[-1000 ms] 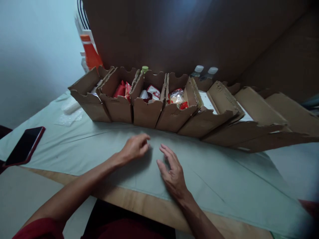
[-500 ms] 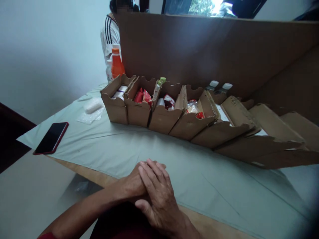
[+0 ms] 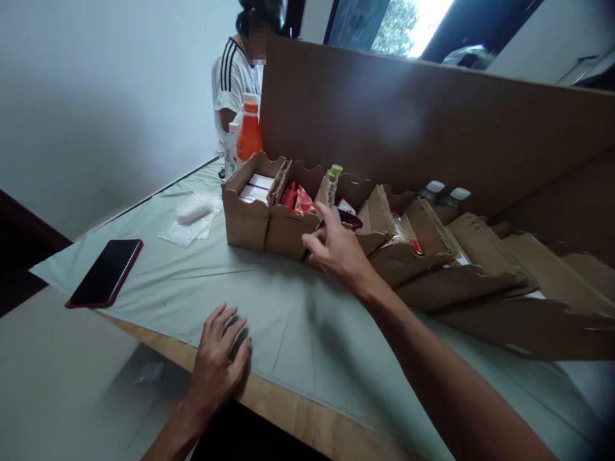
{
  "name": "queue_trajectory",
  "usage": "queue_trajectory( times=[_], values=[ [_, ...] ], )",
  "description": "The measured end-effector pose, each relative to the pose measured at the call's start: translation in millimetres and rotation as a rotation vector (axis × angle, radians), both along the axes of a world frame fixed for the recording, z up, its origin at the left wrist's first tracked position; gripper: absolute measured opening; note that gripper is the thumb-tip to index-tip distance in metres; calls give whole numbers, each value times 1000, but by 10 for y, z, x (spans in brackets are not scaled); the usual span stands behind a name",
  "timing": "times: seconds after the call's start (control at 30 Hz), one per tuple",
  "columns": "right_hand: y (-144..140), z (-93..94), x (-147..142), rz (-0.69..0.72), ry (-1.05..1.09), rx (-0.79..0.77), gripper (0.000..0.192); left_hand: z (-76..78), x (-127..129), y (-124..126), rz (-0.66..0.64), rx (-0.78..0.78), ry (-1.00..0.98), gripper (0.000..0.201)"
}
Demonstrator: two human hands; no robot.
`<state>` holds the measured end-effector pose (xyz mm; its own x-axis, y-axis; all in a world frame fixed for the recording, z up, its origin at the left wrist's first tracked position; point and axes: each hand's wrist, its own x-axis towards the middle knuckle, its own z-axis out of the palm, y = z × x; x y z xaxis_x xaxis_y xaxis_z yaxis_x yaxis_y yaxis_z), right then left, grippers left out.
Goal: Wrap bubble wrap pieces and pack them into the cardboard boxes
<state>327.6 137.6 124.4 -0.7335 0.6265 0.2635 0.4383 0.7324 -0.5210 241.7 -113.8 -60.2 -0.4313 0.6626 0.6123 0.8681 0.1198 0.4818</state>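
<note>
My right hand point(image 3: 340, 251) reaches over the row of cardboard bins, its index finger stretched out and thumb apart, with nothing visible in it. It is in front of the bin with red packets point(image 3: 303, 201) and the neighbouring bin, which holds a dark red and white item point(image 3: 348, 216); whether it touches the cardboard I cannot tell. The red-packet bin point(image 3: 288, 232) stands second from the left. My left hand point(image 3: 220, 353) rests at the table's front edge on the pale green cloth point(image 3: 273, 320), fingers spread, holding nothing.
The leftmost bin point(image 3: 246, 225) holds white boxes point(image 3: 257, 187). An orange drink bottle point(image 3: 249, 134) stands behind it. At left lie bubble wrap point(image 3: 189, 218) and a phone point(image 3: 106, 272). A tall cardboard panel point(image 3: 408, 109) rises behind the bins; a person point(image 3: 235, 77) is beyond it.
My hands were clasped together near the table edge and have parted. The right has moved up and forward to the bins; the left has come down open on the cloth. The view has shifted slightly.
</note>
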Motion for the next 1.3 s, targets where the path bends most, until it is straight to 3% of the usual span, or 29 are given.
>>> queue_trajectory(
  times=[0.13, 0.27, 0.37, 0.5, 0.57, 0.63, 0.7, 0.77, 0.83, 0.93, 1.03, 1.2, 1.3],
  values=[
    [290, -36, -439, -97, -54, -27, 32, 64, 29, 9, 1, 50, -20, 23],
    [33, -132, -260, -106, -12, -29, 21, 60, 3, 8, 23, 52, -45, 22],
    [-484, -139, 249, -14, 41, -17, 17, 37, -31, -8, 58, 56, -97, 26],
    [-1000, -51, 1204, 52, 34, -99, 16, 79, -50, -88, 78, 59, -251, 35],
    [-1028, -15, 1668, -38, 60, -119, 16, 139, -3, -140, 66, 39, -365, 42],
    [-960, -45, 2072, -216, 159, -132, 28, 210, 81, -180, 23, -1, -485, 52],
    [-903, -167, 2397, -368, 293, -192, 51, 269, 173, -201, -48, -31, -584, 61],
    [-927, -371, 2609, -393, 381, -268, 68, 303, 241, -196, -113, -36, -658, 70],
    [-1033, -619, 2683, -338, 371, -302, 74, 313, 276, -164, -143, -43, -736, 77],
    [-1230, -944, 2557, -235, 268, -282, 74, 328, 313, -71, -157, -96, -845, 79],
    [-1264, -1079, 2339, -216, 202, -199, 59, 393, 400, 95, -169, -120, -856, 69],
    [-714, -1044, 2322, -433, 242, -70, 43, 530, 583, 700, -328, -103, -797, 66],
    [-289, -1160, 2445, -530, 250, -123, 42, 471, 629, 1112, -440, -137, -734, 68]
  ],
)
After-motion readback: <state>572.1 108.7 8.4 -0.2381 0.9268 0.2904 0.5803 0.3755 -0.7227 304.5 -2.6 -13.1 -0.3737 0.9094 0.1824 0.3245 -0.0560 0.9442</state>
